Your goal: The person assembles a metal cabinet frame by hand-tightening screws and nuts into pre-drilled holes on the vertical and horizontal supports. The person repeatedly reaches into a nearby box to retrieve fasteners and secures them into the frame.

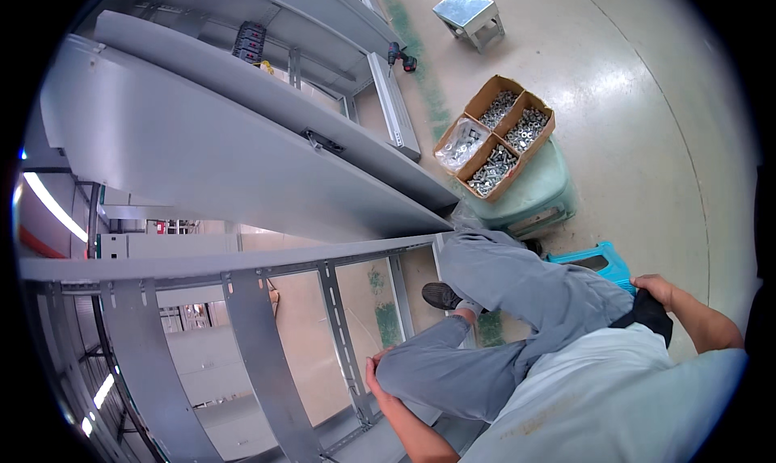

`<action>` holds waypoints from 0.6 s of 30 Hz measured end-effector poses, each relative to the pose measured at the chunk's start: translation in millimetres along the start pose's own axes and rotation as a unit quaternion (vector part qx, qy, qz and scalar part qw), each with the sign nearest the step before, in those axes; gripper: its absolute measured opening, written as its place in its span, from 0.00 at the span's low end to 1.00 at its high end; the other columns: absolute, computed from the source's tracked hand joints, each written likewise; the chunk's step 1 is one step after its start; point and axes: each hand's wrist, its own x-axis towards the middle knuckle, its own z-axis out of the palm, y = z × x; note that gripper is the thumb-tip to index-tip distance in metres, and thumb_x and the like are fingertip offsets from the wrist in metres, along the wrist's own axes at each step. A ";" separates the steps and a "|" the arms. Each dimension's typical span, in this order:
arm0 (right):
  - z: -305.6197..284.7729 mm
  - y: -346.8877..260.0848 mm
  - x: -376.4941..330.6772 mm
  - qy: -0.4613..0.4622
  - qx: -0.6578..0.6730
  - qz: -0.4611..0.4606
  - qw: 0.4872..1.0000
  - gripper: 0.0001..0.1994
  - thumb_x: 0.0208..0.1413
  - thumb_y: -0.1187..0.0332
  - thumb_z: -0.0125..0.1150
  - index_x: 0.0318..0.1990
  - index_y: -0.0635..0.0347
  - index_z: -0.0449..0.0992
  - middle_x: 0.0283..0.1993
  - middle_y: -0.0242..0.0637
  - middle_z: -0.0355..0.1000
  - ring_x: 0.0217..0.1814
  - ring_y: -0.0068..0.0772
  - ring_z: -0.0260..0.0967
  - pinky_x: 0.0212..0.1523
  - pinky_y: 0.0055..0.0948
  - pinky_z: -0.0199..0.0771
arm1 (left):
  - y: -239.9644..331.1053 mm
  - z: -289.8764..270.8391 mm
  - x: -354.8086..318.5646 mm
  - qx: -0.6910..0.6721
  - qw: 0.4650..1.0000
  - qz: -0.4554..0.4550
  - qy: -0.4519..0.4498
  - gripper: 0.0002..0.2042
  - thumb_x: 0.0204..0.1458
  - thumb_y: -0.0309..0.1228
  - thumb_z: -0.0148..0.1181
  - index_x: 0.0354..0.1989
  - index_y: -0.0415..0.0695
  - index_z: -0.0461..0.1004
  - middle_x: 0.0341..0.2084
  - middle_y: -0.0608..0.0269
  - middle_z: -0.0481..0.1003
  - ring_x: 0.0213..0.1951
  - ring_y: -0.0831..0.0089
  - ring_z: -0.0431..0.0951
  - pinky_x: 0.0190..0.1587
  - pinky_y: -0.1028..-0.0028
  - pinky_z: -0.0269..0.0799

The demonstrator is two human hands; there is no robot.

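My left hand [375,376] rests against my bent left knee, its fingers lying along the grey trouser leg and partly hidden behind it. By my right hip, my right hand [656,288] is closed at the edge of a black pouch-like piece [651,314] at my waist; its exact kind is unclear. In front of me stands a grey metal cabinet frame [259,366] with slotted crossbars. Beyond it, large grey metal panels [202,140] lean at a slant, one with a dark latch [322,141]. Neither hand touches the frame or the panels.
A divided cardboard box [495,136] of bolts, nuts and washers sits on a pale green stool [529,190]. Near my right knee is a turquoise plastic stool [600,263]. A cordless drill [402,57] lies by another frame; a small metal stool [469,14] stands farther off.
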 end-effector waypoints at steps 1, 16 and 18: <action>-1.5 -5.9 4.2 0.038 -0.128 0.004 0.991 0.32 0.53 0.49 0.69 0.57 0.68 0.74 0.54 0.51 0.76 0.55 0.40 0.75 0.54 0.39 0.76 | 0.9 6.7 9.7 0.011 1.000 -0.015 -0.007 0.29 0.65 0.49 0.42 0.42 0.31 0.78 0.44 0.43 0.79 0.51 0.56 0.76 0.59 0.61 0.68; 123.0 -247.5 139.4 0.234 -0.145 -0.508 0.816 0.36 0.56 0.62 0.64 0.71 0.61 0.58 0.72 0.51 0.59 0.74 0.48 0.56 0.72 0.41 0.55 | 14.4 -17.5 -29.2 0.149 0.968 -0.001 0.201 0.24 0.62 0.48 0.50 0.38 0.35 0.79 0.40 0.49 0.81 0.42 0.59 0.80 0.49 0.63 0.75; 129.7 -256.3 157.7 0.229 -0.134 -0.508 0.820 0.36 0.56 0.64 0.64 0.71 0.61 0.58 0.71 0.50 0.60 0.73 0.48 0.57 0.72 0.41 0.55 | 10.6 -24.0 -42.3 0.109 0.968 -0.034 0.223 0.23 0.62 0.48 0.51 0.39 0.35 0.79 0.39 0.50 0.81 0.41 0.60 0.80 0.48 0.64 0.76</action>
